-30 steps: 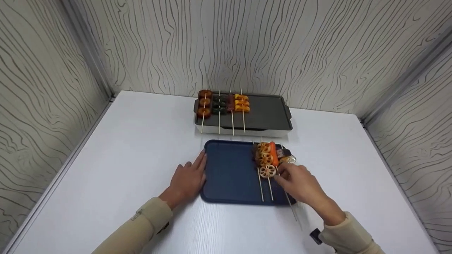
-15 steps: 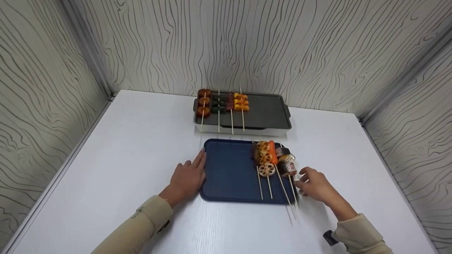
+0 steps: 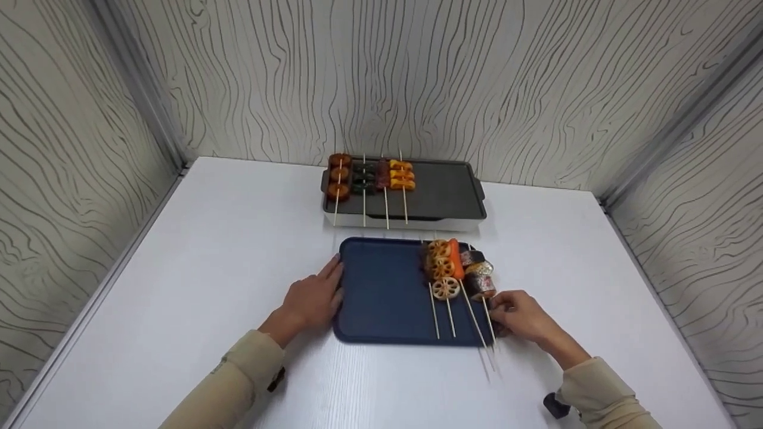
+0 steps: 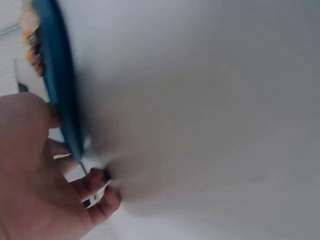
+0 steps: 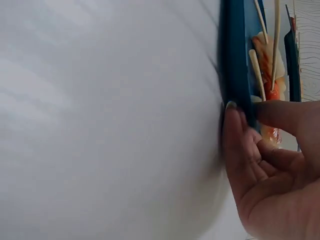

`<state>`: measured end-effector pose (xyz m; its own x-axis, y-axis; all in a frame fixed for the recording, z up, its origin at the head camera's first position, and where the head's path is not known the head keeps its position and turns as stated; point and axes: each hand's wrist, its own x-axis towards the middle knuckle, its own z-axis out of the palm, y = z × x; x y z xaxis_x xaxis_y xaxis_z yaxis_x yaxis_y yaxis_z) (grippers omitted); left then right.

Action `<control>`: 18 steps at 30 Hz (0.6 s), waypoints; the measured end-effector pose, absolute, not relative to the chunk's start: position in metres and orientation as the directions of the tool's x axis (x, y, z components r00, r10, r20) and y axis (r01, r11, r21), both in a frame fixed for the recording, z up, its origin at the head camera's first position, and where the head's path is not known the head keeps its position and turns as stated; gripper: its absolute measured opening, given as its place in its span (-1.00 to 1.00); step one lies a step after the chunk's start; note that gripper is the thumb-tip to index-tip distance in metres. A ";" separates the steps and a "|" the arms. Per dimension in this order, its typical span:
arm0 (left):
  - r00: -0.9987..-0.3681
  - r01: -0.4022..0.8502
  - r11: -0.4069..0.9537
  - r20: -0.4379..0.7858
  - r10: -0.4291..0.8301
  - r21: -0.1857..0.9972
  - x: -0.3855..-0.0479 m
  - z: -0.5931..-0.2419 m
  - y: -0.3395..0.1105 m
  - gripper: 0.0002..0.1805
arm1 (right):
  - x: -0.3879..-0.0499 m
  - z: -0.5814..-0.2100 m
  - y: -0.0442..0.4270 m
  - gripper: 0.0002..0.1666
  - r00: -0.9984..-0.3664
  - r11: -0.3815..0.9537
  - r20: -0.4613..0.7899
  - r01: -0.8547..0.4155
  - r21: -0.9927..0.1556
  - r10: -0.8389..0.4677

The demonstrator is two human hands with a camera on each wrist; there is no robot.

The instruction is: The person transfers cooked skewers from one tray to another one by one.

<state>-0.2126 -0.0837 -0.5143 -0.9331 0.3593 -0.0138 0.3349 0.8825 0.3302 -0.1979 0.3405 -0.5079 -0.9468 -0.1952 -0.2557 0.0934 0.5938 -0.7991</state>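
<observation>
A dark blue tray (image 3: 381,298) lies on the table with several food skewers on its right side: lotus root slices (image 3: 446,289), an orange sausage-like piece (image 3: 455,260), dark-wrapped roll pieces (image 3: 480,283) and a dark brown one at the left, partly hidden. My left hand (image 3: 311,302) lies along the tray's left edge; in the left wrist view its thumb and fingers touch the rim, some fingertips near the table. My right hand (image 3: 524,319) pinches the tray's right edge, thumb (image 5: 280,115) over the rim and a finger beneath in the right wrist view.
Behind the tray stands a black-topped grill (image 3: 447,190) bearing several skewers on its left half, with yellow pieces (image 3: 402,174) rightmost. Some stick ends overhang the tray's front edge. Patterned walls (image 3: 369,77) enclose the white table (image 3: 250,214).
My right hand has left the roll skewer, drawn off to the right, then come to the tray's right edge and pinched it. My left hand has stayed at the left edge, shifting slightly.
</observation>
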 end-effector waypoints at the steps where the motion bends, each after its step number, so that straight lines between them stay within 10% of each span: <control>1: -0.935 0.329 0.878 -0.009 0.354 0.347 -0.213 -0.510 -0.082 -0.39 | -0.199 -0.510 0.342 -0.83 -0.943 0.576 -0.254 0.088 -0.813 -0.215; 10: -0.897 0.433 0.815 0.276 0.346 0.386 -0.222 -0.458 -0.044 -0.52 | -0.205 -0.521 0.356 -0.82 -0.931 0.500 -0.216 0.041 -0.865 -0.296; 18: -0.929 0.369 0.725 0.213 0.302 0.581 -0.262 -0.425 -0.005 -0.48 | -0.209 -0.525 0.359 -0.84 -0.936 0.524 -0.225 0.052 -0.850 -0.272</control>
